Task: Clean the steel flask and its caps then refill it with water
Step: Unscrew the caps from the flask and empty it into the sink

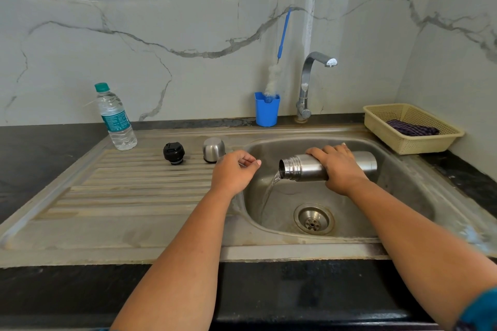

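Note:
My right hand (339, 168) grips the steel flask (304, 166) around its middle and holds it sideways over the sink basin (403, 196). The flask's open mouth points left and water streams from it into the basin. My left hand (233, 172) hovers at the basin's left rim with fingers loosely curled, holding nothing. On the ribbed drainboard (129, 185) behind it stand the black inner cap (173, 152) and the steel outer cap (213, 149), mouth down.
A plastic water bottle (115, 117) with a green lid stands at the drainboard's back left. A blue cup (266, 109) holds a bottle brush (278, 62) beside the tap (309, 83). A cream basket (411, 127) with a dark cloth sits at the right.

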Action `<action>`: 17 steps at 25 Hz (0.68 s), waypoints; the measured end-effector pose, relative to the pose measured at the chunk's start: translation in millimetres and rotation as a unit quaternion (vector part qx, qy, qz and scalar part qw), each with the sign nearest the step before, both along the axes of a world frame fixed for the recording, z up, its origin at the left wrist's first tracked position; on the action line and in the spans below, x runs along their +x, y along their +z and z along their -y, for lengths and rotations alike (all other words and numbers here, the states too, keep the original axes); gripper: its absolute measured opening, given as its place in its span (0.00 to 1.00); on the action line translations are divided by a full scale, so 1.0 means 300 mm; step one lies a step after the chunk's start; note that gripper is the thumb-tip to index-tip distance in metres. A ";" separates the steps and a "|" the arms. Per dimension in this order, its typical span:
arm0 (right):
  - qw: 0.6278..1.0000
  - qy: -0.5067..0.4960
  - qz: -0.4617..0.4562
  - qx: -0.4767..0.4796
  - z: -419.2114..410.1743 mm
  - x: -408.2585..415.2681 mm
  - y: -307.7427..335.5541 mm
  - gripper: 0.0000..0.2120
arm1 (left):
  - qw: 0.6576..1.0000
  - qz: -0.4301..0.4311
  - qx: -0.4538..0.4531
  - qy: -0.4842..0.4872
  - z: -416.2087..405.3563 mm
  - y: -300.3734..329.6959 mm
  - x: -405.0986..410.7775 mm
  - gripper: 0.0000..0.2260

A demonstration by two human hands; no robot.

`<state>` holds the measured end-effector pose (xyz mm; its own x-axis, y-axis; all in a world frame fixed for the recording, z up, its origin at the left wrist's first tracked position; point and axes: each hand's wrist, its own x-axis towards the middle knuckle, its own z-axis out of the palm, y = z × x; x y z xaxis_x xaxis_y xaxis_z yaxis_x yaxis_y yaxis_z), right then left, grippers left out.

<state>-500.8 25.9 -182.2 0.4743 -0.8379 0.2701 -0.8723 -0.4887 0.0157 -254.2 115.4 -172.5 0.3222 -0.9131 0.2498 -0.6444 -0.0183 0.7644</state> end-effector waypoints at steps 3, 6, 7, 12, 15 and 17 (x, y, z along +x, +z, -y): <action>1.000 0.000 -0.007 -0.002 -0.002 0.001 0.000 0.37 | 1.000 0.003 -0.002 -0.001 0.000 0.000 0.001 0.05; 1.000 0.001 -0.005 -0.001 -0.002 0.003 0.000 0.37 | 1.000 0.004 -0.002 -0.003 -0.001 0.001 0.002 0.05; 1.000 0.001 -0.004 -0.002 -0.004 0.004 0.002 0.37 | 1.000 0.004 -0.001 -0.004 -0.001 0.001 0.002 0.05; 1.000 -0.001 -0.001 0.000 -0.009 0.005 0.006 0.37 | 1.000 0.002 -0.002 -0.003 0.002 -0.001 0.004 0.05; 1.000 0.002 -0.002 0.000 -0.009 0.002 0.006 0.37 | 1.000 -0.001 -0.004 -0.002 0.003 -0.002 0.005 0.05; 1.000 0.004 -0.001 0.000 -0.009 0.004 0.007 0.37 | 1.000 -0.003 -0.004 -0.003 0.004 -0.002 0.005 0.04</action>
<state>-499.5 28.6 -180.2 0.4815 -0.8340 0.2693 -0.8684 -0.4955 0.0182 -252.6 114.3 -173.0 0.3190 -0.9130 0.2544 -0.6403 -0.0096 0.7681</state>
